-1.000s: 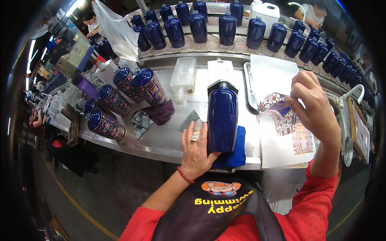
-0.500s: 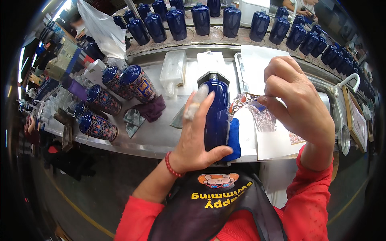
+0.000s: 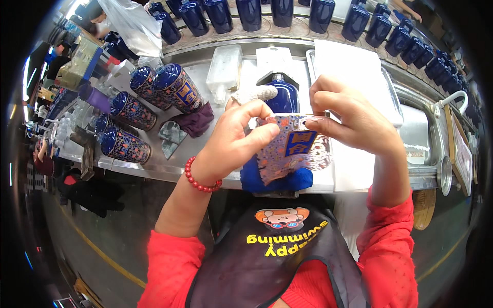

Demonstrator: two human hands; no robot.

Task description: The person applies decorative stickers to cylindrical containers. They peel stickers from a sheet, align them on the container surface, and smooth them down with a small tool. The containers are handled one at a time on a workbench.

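Stretched between my two hands is a thin, floppy decal sheet (image 3: pixel 292 149), printed with flowers and a blue panel. My left hand (image 3: pixel 231 136) pinches its upper left corner; a whitish cover wraps one of its fingers. At the upper right edge, my right hand (image 3: pixel 354 118) grips the sheet between thumb and fingers. Behind the sheet, a glossy dark blue bottle (image 3: pixel 283 97) lies with its neck against a metal holder (image 3: pixel 290 81). The sheet hides the bottle's lower part. A bright blue cloth (image 3: pixel 303 179) is bunched under the sheet's lower edge.
Several flower-patterned blue bottles (image 3: pixel 179 92) stand at left, beside a purple cloth (image 3: pixel 199 120). A clear bottle (image 3: pixel 225 69) lies behind my left hand. White paper (image 3: pixel 354 172) lies right. Plain blue bottles (image 3: pixel 282 13) line the curved conveyor at the back. A person (image 3: pixel 97 20) is far left.
My left hand has left the blue bottle and now pinches the decal sheet. My right hand has moved left and lower, bringing the sheet, now spread out, in front of the bottle.
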